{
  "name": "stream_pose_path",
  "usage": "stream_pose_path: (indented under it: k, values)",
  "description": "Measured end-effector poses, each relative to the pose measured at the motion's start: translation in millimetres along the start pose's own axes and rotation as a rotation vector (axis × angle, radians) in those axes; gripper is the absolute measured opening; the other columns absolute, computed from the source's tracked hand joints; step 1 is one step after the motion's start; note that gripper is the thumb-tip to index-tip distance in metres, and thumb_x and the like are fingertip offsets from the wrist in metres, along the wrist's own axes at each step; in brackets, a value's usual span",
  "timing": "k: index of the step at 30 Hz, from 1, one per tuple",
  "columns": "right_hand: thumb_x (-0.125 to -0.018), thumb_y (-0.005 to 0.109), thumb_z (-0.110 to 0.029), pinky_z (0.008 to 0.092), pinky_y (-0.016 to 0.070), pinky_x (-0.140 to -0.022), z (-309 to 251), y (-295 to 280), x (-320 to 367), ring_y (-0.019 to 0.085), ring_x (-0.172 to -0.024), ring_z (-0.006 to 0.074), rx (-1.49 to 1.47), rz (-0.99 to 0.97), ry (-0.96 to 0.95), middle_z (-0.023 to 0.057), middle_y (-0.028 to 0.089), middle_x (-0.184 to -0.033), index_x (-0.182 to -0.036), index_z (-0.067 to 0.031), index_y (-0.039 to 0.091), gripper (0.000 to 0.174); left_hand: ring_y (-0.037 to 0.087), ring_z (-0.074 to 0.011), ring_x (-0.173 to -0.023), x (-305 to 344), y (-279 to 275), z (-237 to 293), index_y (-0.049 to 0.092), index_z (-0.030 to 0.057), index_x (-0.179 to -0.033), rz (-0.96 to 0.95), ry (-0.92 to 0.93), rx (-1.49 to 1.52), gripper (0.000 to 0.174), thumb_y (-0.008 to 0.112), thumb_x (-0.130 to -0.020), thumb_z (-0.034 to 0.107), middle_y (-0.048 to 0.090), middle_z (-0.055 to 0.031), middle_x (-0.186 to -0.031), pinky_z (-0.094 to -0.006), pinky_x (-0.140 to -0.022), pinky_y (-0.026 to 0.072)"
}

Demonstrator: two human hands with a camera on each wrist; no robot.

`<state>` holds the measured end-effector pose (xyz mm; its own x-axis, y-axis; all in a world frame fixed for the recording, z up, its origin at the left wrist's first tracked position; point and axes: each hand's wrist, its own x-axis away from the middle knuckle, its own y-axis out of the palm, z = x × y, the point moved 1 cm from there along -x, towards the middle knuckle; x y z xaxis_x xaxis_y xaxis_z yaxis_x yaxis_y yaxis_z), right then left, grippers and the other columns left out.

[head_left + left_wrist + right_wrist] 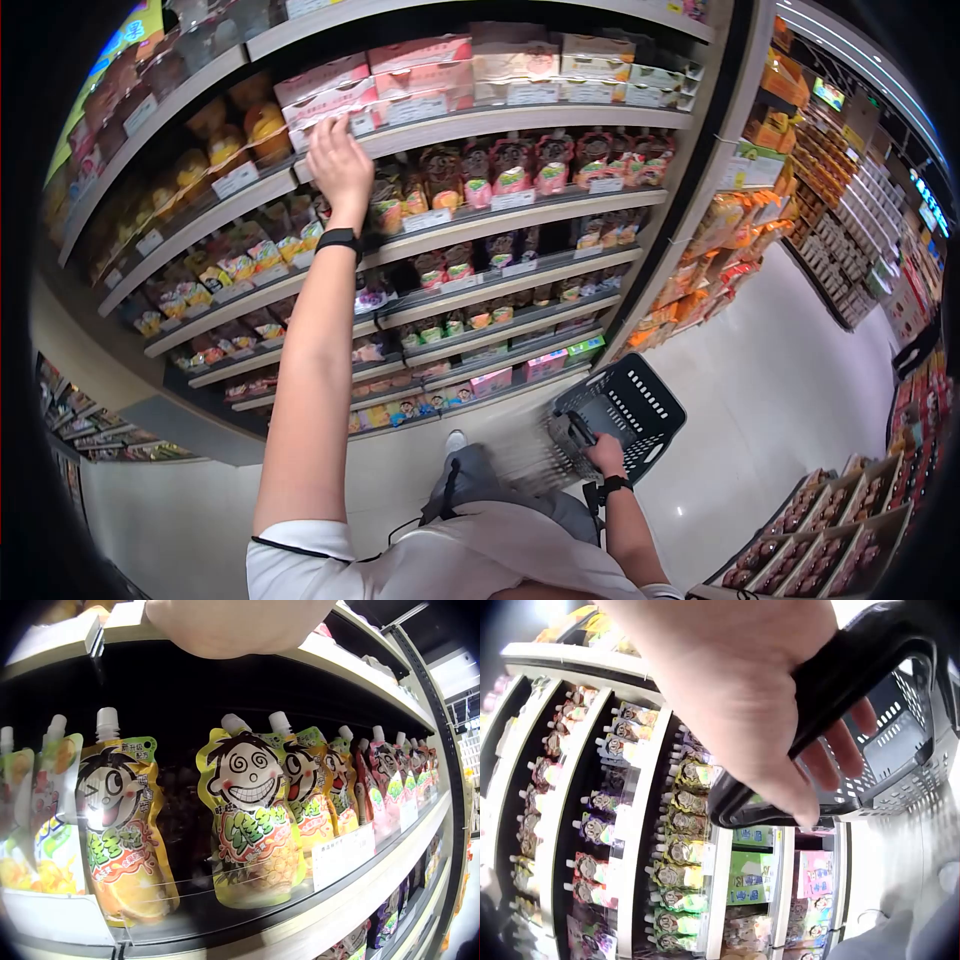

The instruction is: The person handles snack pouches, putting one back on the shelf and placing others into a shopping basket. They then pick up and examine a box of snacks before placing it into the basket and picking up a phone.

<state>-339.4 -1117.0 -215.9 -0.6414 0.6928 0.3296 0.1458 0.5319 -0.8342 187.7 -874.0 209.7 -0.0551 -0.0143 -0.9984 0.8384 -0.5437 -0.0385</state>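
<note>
My left hand (340, 168) is raised to the shelf, its fingers reaching up at the shelf edge just below the pink boxes (325, 95). In the left wrist view the underside of that hand (240, 622) overlaps the shelf board above a row of spouted drink pouches; its fingertips are hidden there. A yellow pouch with a pineapple picture (255, 825) and an orange one (124, 832) stand below it. My right hand (606, 456) grips the black handle (847, 682) of a dark shopping basket (655, 395), hanging low at my right side.
More shelves of pouches (679, 855) run below, with small boxes (490, 383) at the bottom. Orange bags (720, 235) hang on the rack beyond the shelf's right end. Slanted bins (820, 520) stand at the lower right, across the pale floor (740, 360).
</note>
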Motion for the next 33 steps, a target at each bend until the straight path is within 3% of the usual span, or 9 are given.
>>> stream_pose_path:
  k: [1,3,9,14,15,18,21,23,33]
  values:
    - [-0.072,0.074,-0.024,0.045,0.055,-0.084,2.2,-2.5,-0.6,0.068,-0.096,0.0374,0.011,0.107,0.027,0.0189,0.072,-0.099,-0.11,-0.0107,0.072,0.041,0.049,-0.0303,-0.127,-0.3,-0.4,0.7,0.059,0.0112,-0.124,0.012,0.001,0.011,0.034,0.059,-0.09,0.013,0.055,-0.0093,-0.129,-0.0446,-0.103,0.0387]
    - [-0.071,0.076,-0.025,0.0423,0.0545,-0.089,4.8,-9.6,-4.1,0.069,-0.101,0.0343,0.002,0.098,0.056,0.0198,0.072,-0.106,-0.115,-0.0075,0.071,0.048,0.049,-0.0292,-0.128,-0.5,0.0,0.2,0.059,0.0111,-0.125,0.022,-0.001,0.03,0.034,0.057,-0.091,0.012,0.056,-0.0102,-0.13,-0.0437,-0.103,0.0384]
    - [-0.071,0.072,-0.028,0.0452,0.0553,-0.081,1.8,-15.1,4.1,0.069,-0.088,0.0393,-0.032,0.156,-0.019,0.0198,0.072,-0.088,-0.099,-0.0076,0.074,0.035,0.05,-0.0307,-0.125,-1.1,-3.5,1.9,0.06,0.0099,-0.121,0.031,0.0,0.031,0.033,0.059,-0.088,0.011,0.056,-0.0101,-0.128,-0.0446,-0.103,0.0381]
    - [-0.079,0.068,-0.058,0.0456,0.0531,-0.073,-2.9,-23.4,4.8,0.068,-0.083,0.0409,-0.115,0.235,-0.061,0.0227,0.069,-0.08,-0.087,-0.002,0.073,0.057,0.05,-0.0311,-0.125,-3.6,3.3,-0.2,0.06,0.0093,-0.122,0.051,-0.002,0.055,0.033,0.059,-0.089,0.01,0.056,-0.0112,-0.128,-0.0448,-0.102,0.0384]
    - [-0.079,0.068,-0.058,0.0456,0.0531,-0.073,2.1,-20.4,2.1,0.068,-0.083,0.0409,-0.115,0.234,-0.057,0.0227,0.069,-0.08,-0.087,-0.002,0.073,0.057,0.05,-0.0312,-0.125,-1.3,2.4,-0.2,0.06,0.0093,-0.123,0.044,-0.002,0.053,0.034,0.058,-0.089,0.01,0.056,-0.0114,-0.128,-0.0447,-0.102,0.0385]
    - [-0.085,0.066,-0.058,0.0389,0.0501,-0.061,13.1,-10.6,-12.4,0.068,-0.062,0.0304,-0.177,0.325,-0.055,0.0147,0.065,-0.061,-0.079,-0.0007,0.071,0.058,0.048,-0.0317,-0.127,1.3,1.0,1.8,0.059,0.0089,-0.124,0.016,-0.014,0.052,0.035,0.06,-0.09,0.018,0.055,-0.012,-0.129,-0.0459,-0.104,0.0367]
    - [-0.085,0.066,-0.058,0.041,0.0509,-0.063,10.3,-16.1,-15.5,0.068,-0.065,0.0332,-0.132,0.309,-0.045,0.0167,0.066,-0.064,-0.078,-0.0005,0.071,0.058,0.044,-0.0325,-0.131,-0.8,-2.2,1.4,0.056,0.0089,-0.127,-0.025,-0.01,0.061,0.054,0.068,-0.086,0.041,0.051,-0.0128,-0.133,-0.0469,-0.106,0.0336]
    - [-0.086,0.063,-0.06,0.0445,0.0515,-0.066,4.5,-19.7,-10.6,0.068,-0.071,0.0372,-0.093,0.357,-0.057,0.0194,0.067,-0.068,-0.078,-0.0005,0.072,0.06,0.043,-0.0323,-0.131,-0.2,-5.8,2.2,0.054,0.0092,-0.13,-0.04,0.006,0.061,0.061,0.069,-0.084,0.047,0.051,-0.0128,-0.133,-0.047,-0.107,0.0332]
    - [-0.09,0.055,-0.062,0.0493,0.0523,-0.075,-13.1,-17.5,-6.9,0.068,-0.085,0.0427,-0.038,0.274,0.036,0.0246,0.069,-0.083,-0.087,-0.0015,0.073,0.063,0.039,-0.0321,-0.135,5.5,-3.9,-2.7,0.05,0.0095,-0.136,-0.076,0.062,0.032,0.069,0.067,-0.084,0.051,0.047,-0.0129,-0.139,-0.048,-0.109,0.0298]
